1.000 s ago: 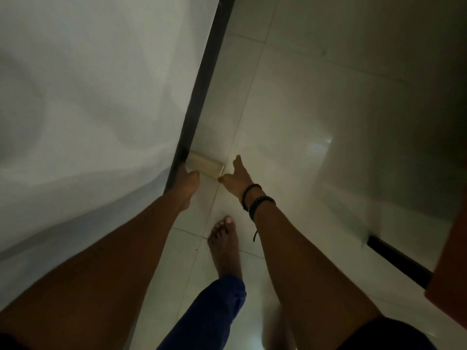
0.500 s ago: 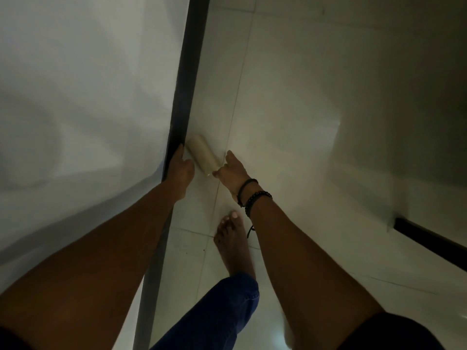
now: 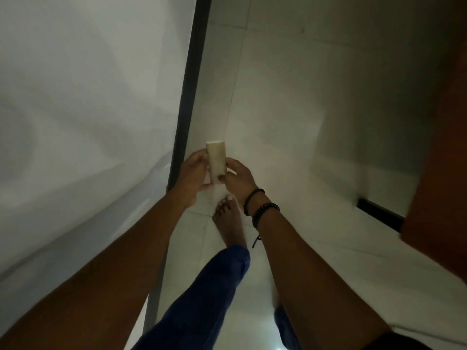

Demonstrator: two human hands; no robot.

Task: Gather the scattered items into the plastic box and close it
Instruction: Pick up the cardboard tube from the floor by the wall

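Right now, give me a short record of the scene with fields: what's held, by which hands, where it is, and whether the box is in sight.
held item: beige cylinder, roughly upright, pale top end showing
left hand: grip closed on the cylinder's left side
right hand: grip closed on its lower right side
position: lifted clear of the tiled floor, beside the dark frame edge of a white-covered surface
below: bare foot on the floor
plastic box: not in view
wrist: dark bracelets on the right arm

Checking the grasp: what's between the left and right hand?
Head view: a beige cardboard tube, roughly upright, sits between the left hand and right hand. Both sets of fingers touch it.
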